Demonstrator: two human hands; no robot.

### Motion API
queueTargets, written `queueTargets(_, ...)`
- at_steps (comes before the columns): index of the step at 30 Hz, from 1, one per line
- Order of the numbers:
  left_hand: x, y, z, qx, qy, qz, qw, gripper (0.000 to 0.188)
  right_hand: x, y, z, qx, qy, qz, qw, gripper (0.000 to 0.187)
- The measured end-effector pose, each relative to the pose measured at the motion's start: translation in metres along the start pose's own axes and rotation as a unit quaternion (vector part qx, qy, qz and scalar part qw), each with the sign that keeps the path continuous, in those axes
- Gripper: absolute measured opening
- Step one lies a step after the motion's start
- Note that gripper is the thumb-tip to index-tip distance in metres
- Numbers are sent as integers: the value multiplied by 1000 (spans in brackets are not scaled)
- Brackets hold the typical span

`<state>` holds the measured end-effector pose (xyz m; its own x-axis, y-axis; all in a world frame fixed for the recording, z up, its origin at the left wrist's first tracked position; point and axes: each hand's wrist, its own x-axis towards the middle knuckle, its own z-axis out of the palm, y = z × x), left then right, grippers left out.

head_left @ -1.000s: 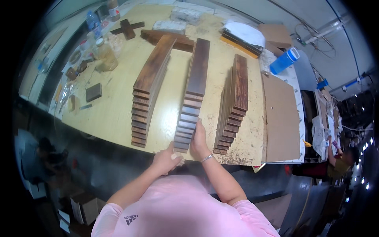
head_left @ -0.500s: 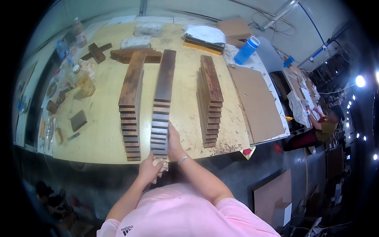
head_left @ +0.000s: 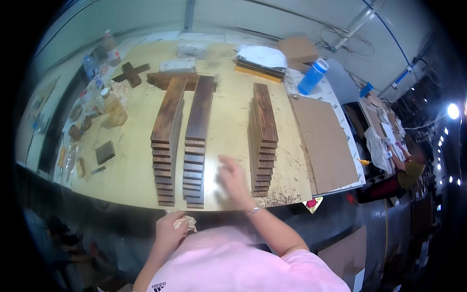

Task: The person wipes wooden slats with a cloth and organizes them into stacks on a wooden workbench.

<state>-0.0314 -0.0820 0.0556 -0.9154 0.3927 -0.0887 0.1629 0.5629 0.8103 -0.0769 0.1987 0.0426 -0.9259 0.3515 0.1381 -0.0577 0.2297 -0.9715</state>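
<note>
Plank stacks (head_left: 199, 114): 3 | left hand (head_left: 168, 231): clasped on 1 cloth (head_left: 189, 224) | right hand (head_left: 234, 182) (blurred): loosely unfurled

Both hands (head_left: 168, 232) (head_left: 235, 182) have left the middle stack (head_left: 197, 127).

1. Pale pink shirt (head_left: 219, 263), super simple, basically a tee.
2. Small dark logo (head_left: 159, 287) with lettering on its left side.
3. Right sleeve (head_left: 297, 260) is short, same pink.
4. Thin silvery bracelet (head_left: 253, 210) on the wrist of the bare right hand (head_left: 235, 183).
</note>
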Motion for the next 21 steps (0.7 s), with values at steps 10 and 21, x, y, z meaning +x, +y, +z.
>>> queueTargets(10, 85, 175, 74, -182, -89, 169, 965, 35, 215, -11, -188, -309, -82, -348, 881, 21)
queueTargets(21, 215, 213, 186, 152, 121, 303, 933, 45, 247, 45, -164, -377, -199, -287, 858, 31)
